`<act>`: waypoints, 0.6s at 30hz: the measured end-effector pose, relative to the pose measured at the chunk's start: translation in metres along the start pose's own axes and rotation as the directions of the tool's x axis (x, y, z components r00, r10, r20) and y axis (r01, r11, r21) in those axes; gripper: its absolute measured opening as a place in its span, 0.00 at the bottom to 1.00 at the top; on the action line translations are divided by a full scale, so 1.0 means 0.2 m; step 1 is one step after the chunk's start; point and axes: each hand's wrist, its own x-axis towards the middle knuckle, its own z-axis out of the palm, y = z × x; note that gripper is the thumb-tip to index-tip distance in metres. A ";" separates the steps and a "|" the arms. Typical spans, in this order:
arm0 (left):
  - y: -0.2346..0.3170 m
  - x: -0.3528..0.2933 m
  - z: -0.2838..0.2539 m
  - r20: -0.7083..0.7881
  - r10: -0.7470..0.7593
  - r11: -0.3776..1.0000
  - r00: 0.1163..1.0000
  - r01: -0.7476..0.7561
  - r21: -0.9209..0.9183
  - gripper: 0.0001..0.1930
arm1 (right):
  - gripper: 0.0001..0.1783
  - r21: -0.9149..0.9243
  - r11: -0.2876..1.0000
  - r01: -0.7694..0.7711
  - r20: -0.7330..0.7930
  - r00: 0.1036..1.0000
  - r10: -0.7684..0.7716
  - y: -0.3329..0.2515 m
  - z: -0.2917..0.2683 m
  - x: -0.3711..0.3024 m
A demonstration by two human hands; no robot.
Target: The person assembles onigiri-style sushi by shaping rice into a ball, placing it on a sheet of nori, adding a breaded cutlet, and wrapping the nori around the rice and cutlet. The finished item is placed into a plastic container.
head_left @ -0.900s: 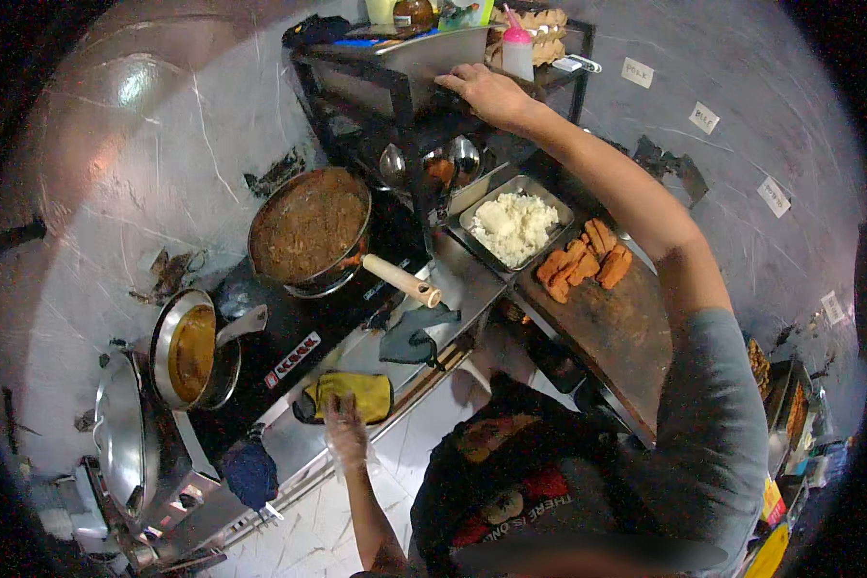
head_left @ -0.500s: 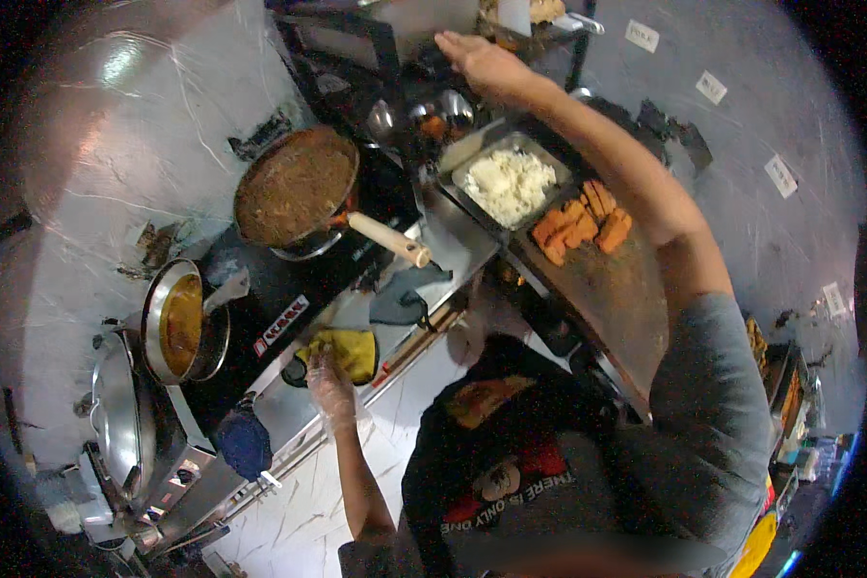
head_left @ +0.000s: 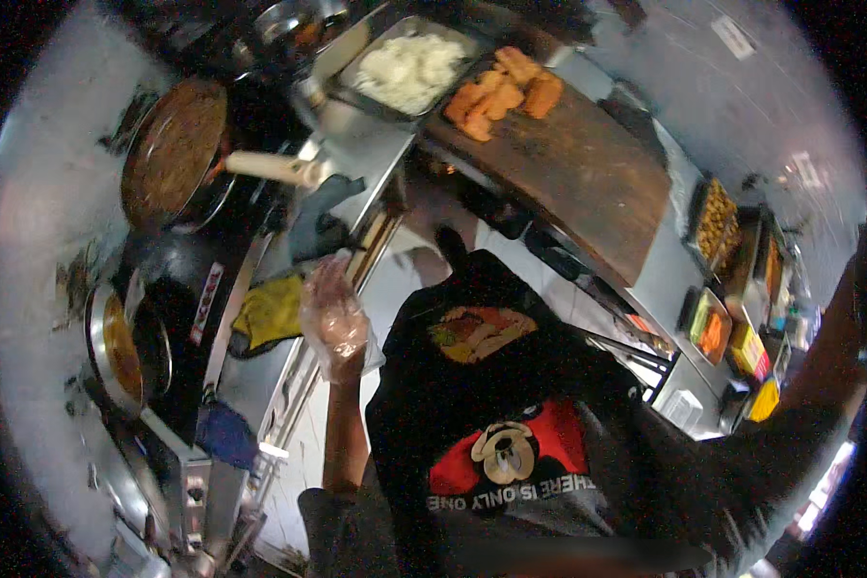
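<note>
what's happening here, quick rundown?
A person stands at a kitchen counter. The left hand, in a clear plastic glove, hangs in the air beside a yellow cloth, holding nothing. The right hand is out of view. A wide pan sits on the stove; fried pieces lie on a wooden board.

Counter: I see a steel counter (head_left: 356,164) carrying a yellow cloth (head_left: 270,310) and dark mitt (head_left: 318,226).
Board: a wooden board (head_left: 568,164) bears fried pieces (head_left: 501,89).

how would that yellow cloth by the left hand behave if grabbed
The yellow cloth lies crumpled in folds, so it is probably floppy and light. It would likely drape from the gloved left hand, not roll or tip.
</note>
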 end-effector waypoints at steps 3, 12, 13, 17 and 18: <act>0.13 0.17 0.18 0.111 0.197 0.964 0.974 -0.172 -0.201 0.11 | 0.15 -0.057 0.994 -0.092 -0.012 0.996 0.092 0.05 -0.25 -0.36; 0.63 0.26 0.44 0.330 0.370 0.879 0.868 -0.212 -0.427 0.16 | 0.14 -0.189 0.907 -0.376 -0.047 0.926 0.374 0.06 -0.85 -1.34; 0.67 0.25 0.46 0.359 0.356 0.879 0.863 -0.179 -0.442 0.16 | 0.13 -0.197 0.895 -0.401 -0.052 0.916 0.399 0.06 -0.89 -1.43; 0.74 0.21 0.58 0.379 0.383 0.886 0.843 -0.219 -0.408 0.15 | 0.13 -0.260 0.847 -0.464 -0.076 0.884 0.461 0.05 -1.05 -1.69; 0.78 0.19 0.63 0.400 0.375 0.885 0.836 -0.195 -0.423 0.16 | 0.13 -0.279 0.838 -0.469 -0.083 0.881 0.466 0.05 -1.08 -1.73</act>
